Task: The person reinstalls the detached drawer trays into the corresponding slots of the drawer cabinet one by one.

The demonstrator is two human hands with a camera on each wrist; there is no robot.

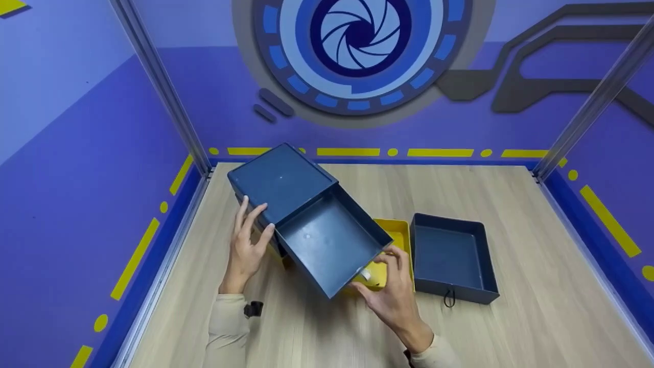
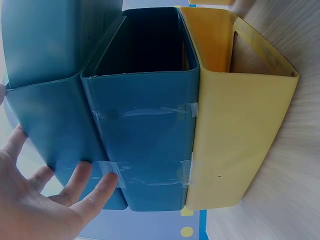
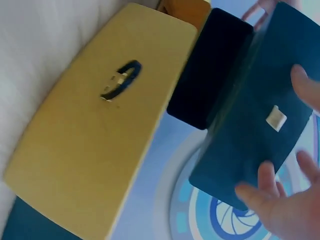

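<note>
A dark blue housing (image 1: pixel 281 176) forms the top of a tilted stack, its drawer (image 1: pixel 332 240) pulled partway out. My left hand (image 1: pixel 247 253) rests with spread fingers against the stack's side. The left wrist view shows a second blue housing (image 2: pixel 140 145) and a yellow housing (image 2: pixel 240 140), both hollow, joined by clear tape (image 2: pixel 145 112). With its fingers spread across the drawer's front, my right hand (image 1: pixel 396 294) touches it on either side of a small pale tab (image 3: pixel 276 118).
Beside the stack sits a yellow drawer (image 1: pixel 401 232) with a dark loop handle (image 3: pixel 132 75) on its front. Right of it, a separate dark blue drawer (image 1: pixel 454 294) lies on the wooden table (image 1: pixel 541 317). Purple-blue panels (image 1: pixel 214 102) enclose the table.
</note>
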